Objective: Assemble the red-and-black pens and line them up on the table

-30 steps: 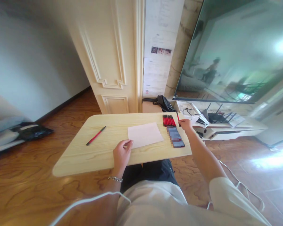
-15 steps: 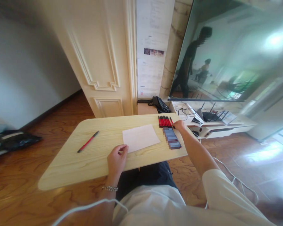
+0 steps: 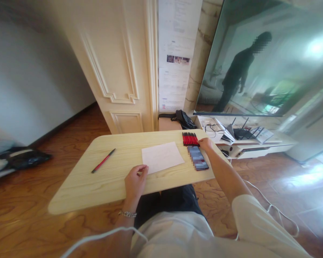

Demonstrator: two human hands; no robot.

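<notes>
A row of several red pens with black ends (image 3: 190, 139) lies side by side at the far right of the light wooden table (image 3: 78, 186). My right hand (image 3: 205, 144) is at the row's right end, its fingers closed on the lower end of the outermost pen. Just below the row is a phone (image 3: 198, 158), its screen partly blurred. My left hand (image 3: 136, 181) rests at the table's near side, thumb and fingers pinched at the lower left corner of a white sheet of paper (image 3: 163, 157). One more red pen (image 3: 103, 161) lies slanted by itself on the left.
Behind the table are a black bag (image 3: 183, 119) and a white box with cables (image 3: 211, 129). A black router (image 3: 242, 133) stands on the low white cabinet (image 3: 261, 148) under a large screen (image 3: 258, 68), where a person is reflected. A white cable (image 3: 102, 236) crosses near my left forearm.
The outermost pen, earlier slightly apart and tilted beside the row, now lies against the others, with my right hand still at it. My left hand stays at the paper's corner.
</notes>
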